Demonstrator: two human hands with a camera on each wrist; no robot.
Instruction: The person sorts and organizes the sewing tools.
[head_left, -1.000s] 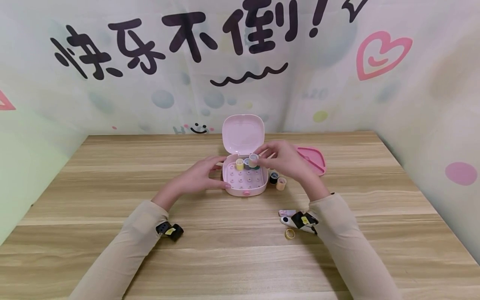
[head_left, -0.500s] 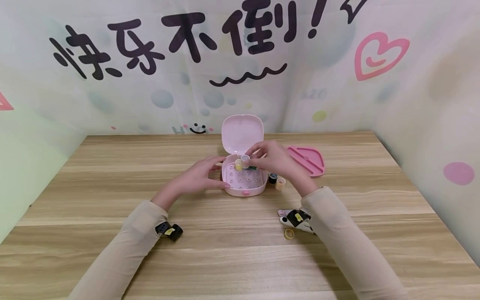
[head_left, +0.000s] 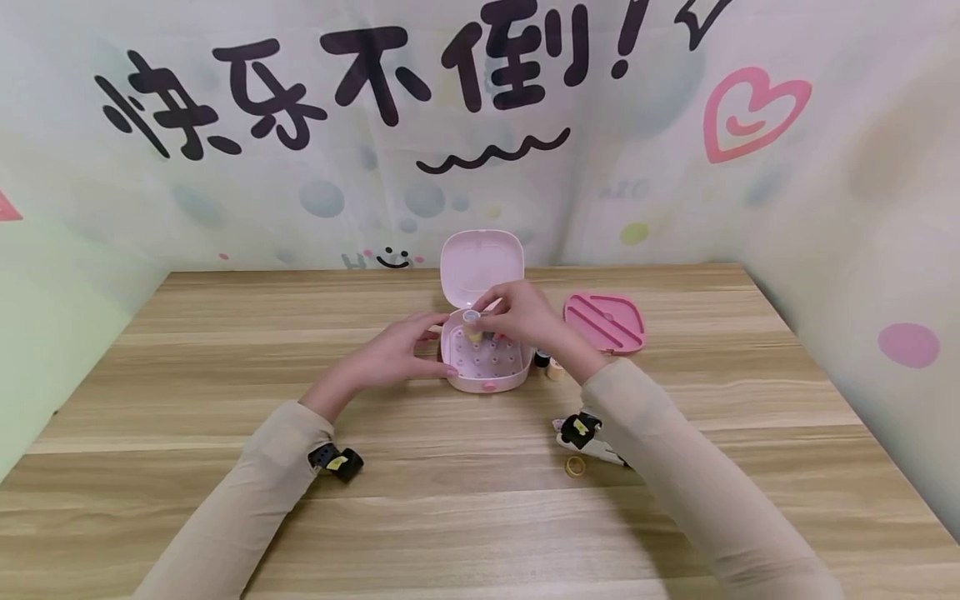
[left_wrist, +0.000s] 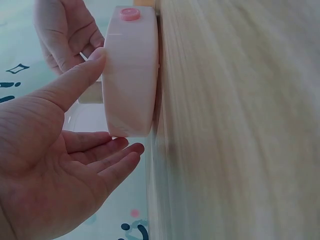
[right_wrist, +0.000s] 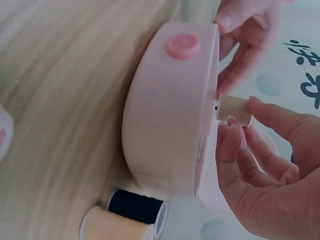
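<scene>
A pink sewing box (head_left: 489, 386) stands with its lid (head_left: 482, 265) up and small pegs across its floor. My left hand (head_left: 397, 350) holds its left side, the thumb at the front rim and the fingertips against the other side. My right hand (head_left: 517, 312) pinches a beige thread spool (right_wrist: 234, 109) between thumb and fingertips, over the left rear of the box. Beneath it a yellow spool (head_left: 475, 337) shows in part. Other spools inside are mostly hidden by the right hand.
Right of the box stand a black thread spool (right_wrist: 135, 206) and a peach thread spool (right_wrist: 115, 225). A darker pink divided tray (head_left: 606, 323) lies behind the right forearm. Nearer are a white tool (head_left: 600, 451), partly under the wrist camera, and a gold ring (head_left: 575, 467).
My right hand has carried the spool leftward across the rear of the box, from the right spools to over the yellow one. The left hand keeps its place.
</scene>
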